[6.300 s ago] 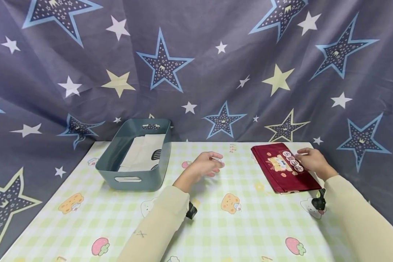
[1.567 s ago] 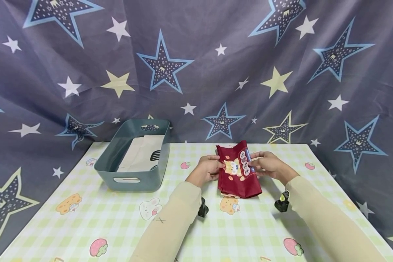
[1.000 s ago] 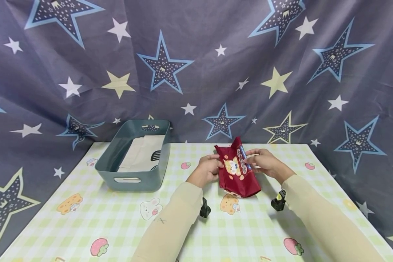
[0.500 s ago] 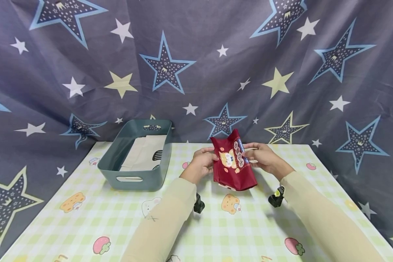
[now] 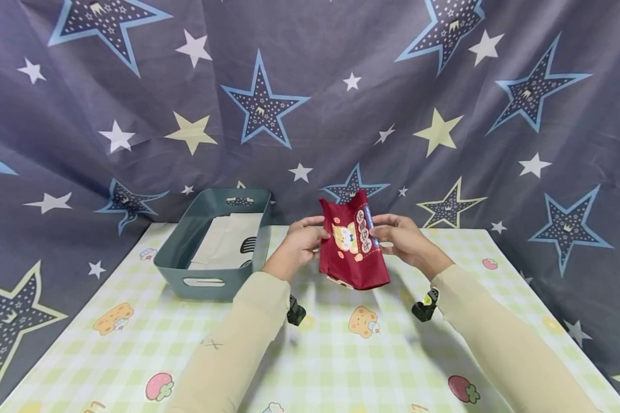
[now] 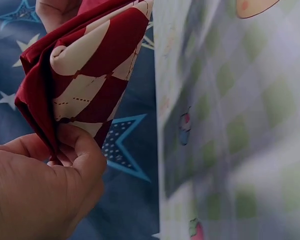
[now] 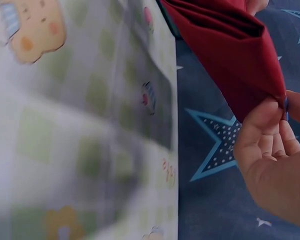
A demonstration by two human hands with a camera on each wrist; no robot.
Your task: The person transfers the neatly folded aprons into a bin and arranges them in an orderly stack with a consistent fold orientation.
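A folded dark red cloth (image 5: 351, 267) with a cartoon animal and white lettering discs is held up above the table, tilted toward the head camera. My left hand (image 5: 299, 244) pinches its left edge between thumb and fingers. On the opposite edge, beside a blue strip, my right hand (image 5: 405, 244) pinches it the same way. The left wrist view shows a red-and-cream checked face on the back of the cloth (image 6: 92, 85). Stacked fold layers show along the end of the cloth (image 7: 225, 55) in the right wrist view.
A grey-green plastic bin (image 5: 241, 284) with handle slots stands at the table's back left. Inside it lies folded cream cloth (image 5: 219, 244) with a black print. The table has a green checked cover (image 5: 351, 378), and a star-patterned curtain (image 5: 310, 34) hangs right behind it.
The red cloth first lay at the table's right with only the right hand on it. Both hands then held it mid-table, and over the last second they have raised it and moved it left.
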